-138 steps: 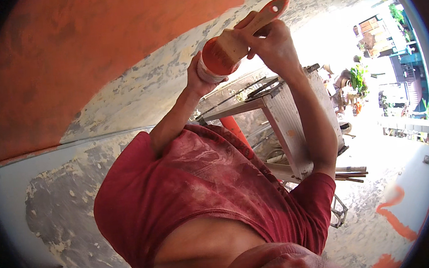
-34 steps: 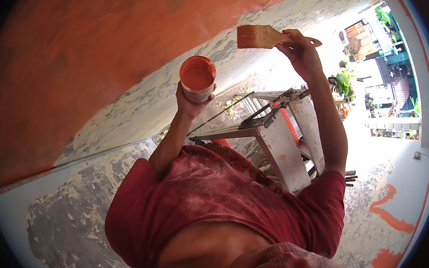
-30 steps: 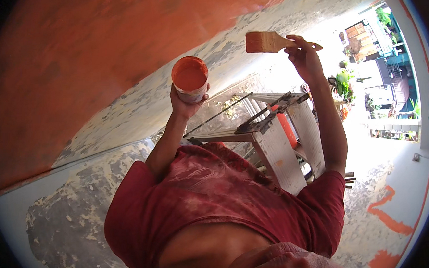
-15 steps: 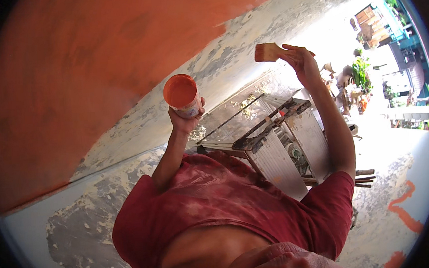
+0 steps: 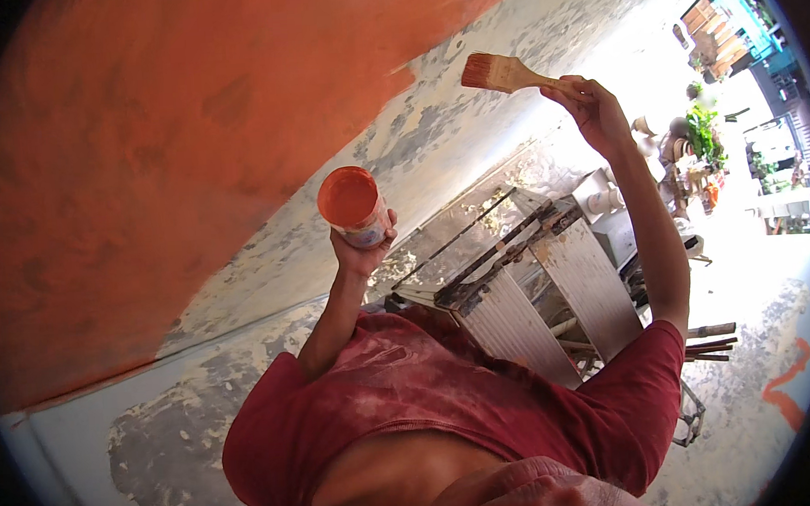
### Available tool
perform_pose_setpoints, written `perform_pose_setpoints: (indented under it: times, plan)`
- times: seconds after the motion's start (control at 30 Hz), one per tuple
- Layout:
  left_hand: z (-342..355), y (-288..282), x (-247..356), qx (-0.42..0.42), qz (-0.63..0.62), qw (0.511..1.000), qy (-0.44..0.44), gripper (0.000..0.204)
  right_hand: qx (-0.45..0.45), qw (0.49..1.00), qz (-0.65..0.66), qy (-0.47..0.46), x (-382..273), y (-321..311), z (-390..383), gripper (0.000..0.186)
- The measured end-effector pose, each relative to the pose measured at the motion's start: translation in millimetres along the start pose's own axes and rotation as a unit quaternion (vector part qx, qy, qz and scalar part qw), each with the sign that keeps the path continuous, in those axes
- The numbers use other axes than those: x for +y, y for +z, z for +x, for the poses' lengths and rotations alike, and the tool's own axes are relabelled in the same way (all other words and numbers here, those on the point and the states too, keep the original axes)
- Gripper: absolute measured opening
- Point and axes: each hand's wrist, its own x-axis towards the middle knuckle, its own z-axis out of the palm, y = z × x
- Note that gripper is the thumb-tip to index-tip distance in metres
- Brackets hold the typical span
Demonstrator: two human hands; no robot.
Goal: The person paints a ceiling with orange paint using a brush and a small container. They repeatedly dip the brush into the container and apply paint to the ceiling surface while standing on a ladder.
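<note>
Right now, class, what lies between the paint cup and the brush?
No object: in the head view, only patchy grey-and-cream wall shows between the cup and brush.

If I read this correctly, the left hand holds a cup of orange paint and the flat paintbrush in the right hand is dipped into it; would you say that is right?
Not quite: the flat paintbrush is not dipped into the cup of orange paint; the head view shows the right hand holding it up, apart from the cup, which the left hand does hold.
</note>
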Motion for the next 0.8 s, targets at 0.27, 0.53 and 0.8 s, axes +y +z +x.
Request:
perform_pose_setpoints:
  times: [0.27, 0.53, 0.8]
  plan:
    - [-9.4, -1.9, -6.5, 0.026, 0.011, 1.0, 0.007, 0.061, -0.003, 0.838, 0.515, 0.181, -41.9, 53.6, -8.5, 0.057]
    - [-15.4, -8.9, -4.8, -0.032, -0.005, 0.999, -0.012, 0.063, -0.162, 0.919, 0.244, 0.266, -22.0, 87.8, -18.5, 0.053]
    - [4.9, -13.7, -7.9, -0.045, -0.006, 0.998, -0.049, 0.061, -0.199, 0.969, 0.007, 0.149, 6.5, 136.7, 6.3, 0.036]
